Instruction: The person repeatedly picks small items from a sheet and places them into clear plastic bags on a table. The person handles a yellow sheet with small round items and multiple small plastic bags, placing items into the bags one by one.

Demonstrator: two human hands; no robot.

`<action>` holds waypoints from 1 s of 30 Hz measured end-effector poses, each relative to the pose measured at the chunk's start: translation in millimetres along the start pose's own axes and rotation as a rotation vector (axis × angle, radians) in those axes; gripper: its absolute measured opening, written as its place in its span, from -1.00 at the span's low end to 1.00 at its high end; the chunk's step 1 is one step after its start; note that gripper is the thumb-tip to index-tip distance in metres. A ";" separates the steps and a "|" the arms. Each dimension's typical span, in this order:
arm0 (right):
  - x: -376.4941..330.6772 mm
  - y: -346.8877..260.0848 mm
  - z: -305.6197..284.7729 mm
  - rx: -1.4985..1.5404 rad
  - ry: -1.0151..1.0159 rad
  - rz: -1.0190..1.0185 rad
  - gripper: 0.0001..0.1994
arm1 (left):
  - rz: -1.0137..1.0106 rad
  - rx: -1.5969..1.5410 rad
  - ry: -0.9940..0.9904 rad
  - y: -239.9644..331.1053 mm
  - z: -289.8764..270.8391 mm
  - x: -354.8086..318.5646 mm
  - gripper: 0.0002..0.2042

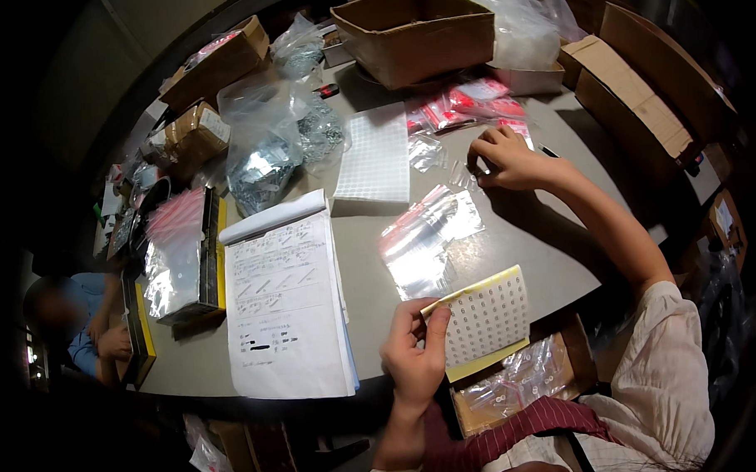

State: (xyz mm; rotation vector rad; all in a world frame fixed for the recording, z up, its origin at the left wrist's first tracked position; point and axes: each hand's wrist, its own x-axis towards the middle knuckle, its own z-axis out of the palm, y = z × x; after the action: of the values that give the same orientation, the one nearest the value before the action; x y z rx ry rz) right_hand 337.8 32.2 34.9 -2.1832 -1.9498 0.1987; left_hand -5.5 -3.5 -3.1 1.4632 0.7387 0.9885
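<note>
The left hand [415, 351] pinched a sheet of small round labels [487, 317], thumb in front, by its left edge, above the tabletop's [545, 259] near edge. The right hand [504, 158], fingers curled, was over small clear packets [462, 176] toward the far edge; whether it gripped one could not be told. The label sheet looked light and flexible, its yellow-edged layers likely to bend or fan apart, so a margin clear of the labels seemed the best hold. Between the hands, red-striped zip bags [416, 243] lay overlapping; their thin, glossy film looked soft, slippery and easily creased, probably best pinched singly at a corner or along the strip.
</note>
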 end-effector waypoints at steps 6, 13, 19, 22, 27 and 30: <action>-90.0 0.0 -1.1 0.066 0.004 -0.069 -0.76 | 0.025 -0.071 0.004 0.7 5.3 0.2 -0.88; -180.3 -40.7 -49.0 0.434 -0.557 -0.090 -0.58 | -0.022 -0.159 0.030 -0.9 1.4 -3.0 -0.89; -177.1 -78.6 -34.0 0.668 0.075 -0.154 -0.38 | -0.008 -0.210 -0.078 -1.9 5.6 -2.5 -0.87; -158.0 -90.2 8.4 0.759 0.109 -0.262 -0.40 | -0.030 -0.194 -0.097 -0.5 5.5 -2.5 -0.75; -143.1 -87.7 29.5 1.034 0.131 -0.141 -0.33 | -0.074 -0.196 -0.204 10.8 3.2 -1.1 -0.58; -147.4 -85.0 32.7 1.086 0.064 -0.120 -0.32 | -0.109 -0.179 -0.229 11.1 1.1 0.5 -0.58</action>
State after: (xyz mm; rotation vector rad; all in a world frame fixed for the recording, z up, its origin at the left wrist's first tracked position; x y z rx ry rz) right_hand 230.9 -103.0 18.3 -1.3160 -1.3790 0.8974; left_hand -5.3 -5.1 8.0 1.3389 0.5430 0.7684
